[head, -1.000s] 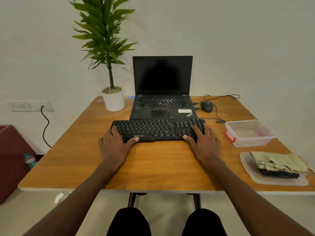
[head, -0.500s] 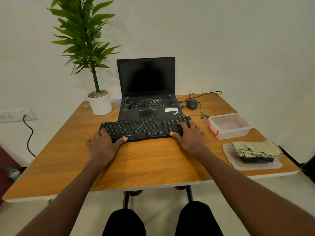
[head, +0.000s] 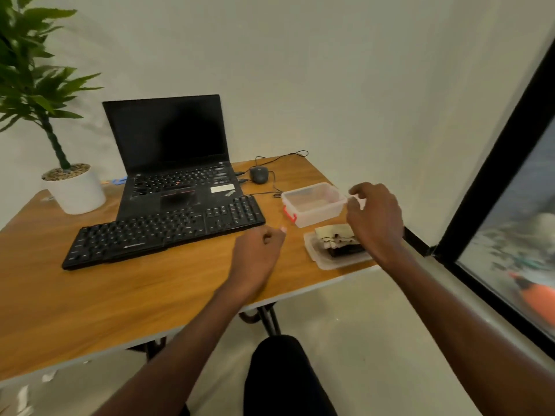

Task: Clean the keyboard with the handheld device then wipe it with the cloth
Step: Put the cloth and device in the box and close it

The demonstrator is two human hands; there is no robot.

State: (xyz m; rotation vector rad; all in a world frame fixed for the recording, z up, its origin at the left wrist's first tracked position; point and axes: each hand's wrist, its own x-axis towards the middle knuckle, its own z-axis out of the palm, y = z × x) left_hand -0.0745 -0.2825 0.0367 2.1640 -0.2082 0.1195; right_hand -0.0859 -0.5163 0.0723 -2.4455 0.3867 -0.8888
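A black keyboard [head: 162, 229] lies across the wooden table [head: 120, 298], in front of the laptop. At the table's right edge a pale green folded cloth [head: 333, 233] rests on a dark device [head: 345, 250] inside a clear plastic lid [head: 327, 261]. My right hand [head: 375, 217] hovers over the cloth and lid with its fingers curled apart, holding nothing. My left hand [head: 258, 256] hangs over the table just right of the keyboard, fingers loosely curled and empty. Most of the dark device is hidden under the cloth and my right hand.
An open black laptop [head: 174, 163] stands behind the keyboard. A wired mouse [head: 259, 174] and its cable lie at the back right. A clear plastic box [head: 313, 204] with a red clasp sits beside the cloth. A potted plant [head: 72, 187] stands at the back left. A dark-framed window [head: 492, 187] is on the right.
Both hands have left the keyboard and moved right. The right hand now hovers over the cloth, the left beside the keyboard's right end. The view has swung to the right.
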